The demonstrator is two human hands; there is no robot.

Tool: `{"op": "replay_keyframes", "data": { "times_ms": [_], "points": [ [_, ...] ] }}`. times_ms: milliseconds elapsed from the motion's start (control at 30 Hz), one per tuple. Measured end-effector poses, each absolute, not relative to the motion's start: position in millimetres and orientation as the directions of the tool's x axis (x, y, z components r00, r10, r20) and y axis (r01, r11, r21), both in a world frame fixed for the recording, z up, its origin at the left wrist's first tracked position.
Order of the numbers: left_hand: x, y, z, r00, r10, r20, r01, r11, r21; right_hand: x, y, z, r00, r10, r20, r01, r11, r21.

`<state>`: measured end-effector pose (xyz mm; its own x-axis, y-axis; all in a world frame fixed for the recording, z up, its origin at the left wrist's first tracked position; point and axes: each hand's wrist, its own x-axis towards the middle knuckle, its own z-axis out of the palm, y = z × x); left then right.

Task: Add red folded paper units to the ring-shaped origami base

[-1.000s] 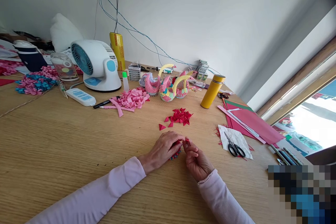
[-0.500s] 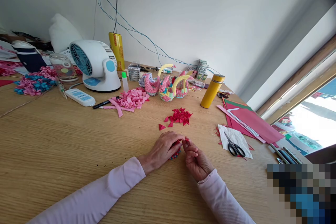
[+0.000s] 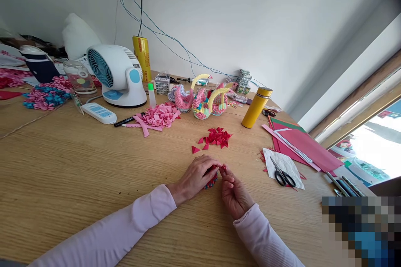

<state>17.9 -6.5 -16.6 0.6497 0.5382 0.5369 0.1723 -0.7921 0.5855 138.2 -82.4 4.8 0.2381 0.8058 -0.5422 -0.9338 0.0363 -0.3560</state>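
Observation:
My left hand (image 3: 197, 177) curves over a small round piece of folded paper units (image 3: 211, 181), red and blue, and grips it against the table; most of it is hidden under the fingers. Close beside it, my right hand (image 3: 234, 192) pinches a small red folded paper piece (image 3: 224, 168) between thumb and forefinger, at the left fingertips. Just beyond the hands lies a pile of red folded paper triangles (image 3: 217, 137), with a few loose ones at its left.
Paper swans (image 3: 202, 106) stand behind the red pile, beside pink paper pieces (image 3: 161, 115). A yellow flask (image 3: 257, 107) is to their right. Scissors (image 3: 283, 176) lie on a white tissue (image 3: 272, 158) near red paper sheets (image 3: 307, 144). A white fan (image 3: 120, 76) stands at left.
The camera view has shifted slightly, so the table things sit a little further right. Both hands keep nearly the same pose, with the red piece at the right fingertips turned slightly.

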Motion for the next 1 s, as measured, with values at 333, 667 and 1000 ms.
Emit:
{"op": "replay_keyframes", "data": {
  "times_ms": [333, 667, 1000],
  "points": [
    [18, -8, -14, 0.625, 0.557, 0.547, 0.177, -0.784, 0.595, 132, -87, -7, 0.298, 0.825, -0.480, -0.876, 0.037, -0.480],
    [17, -8, -12, 0.638, 0.559, 0.529, 0.190, -0.780, 0.596, 132, -88, -3, 0.295, 0.796, -0.529, -0.901, 0.048, -0.431],
    [18, -7, -14, 0.630, 0.555, 0.543, 0.185, -0.786, 0.590, 126, -88, -12, 0.346, 0.834, -0.430, -0.859, 0.098, -0.502]
  ]
}}
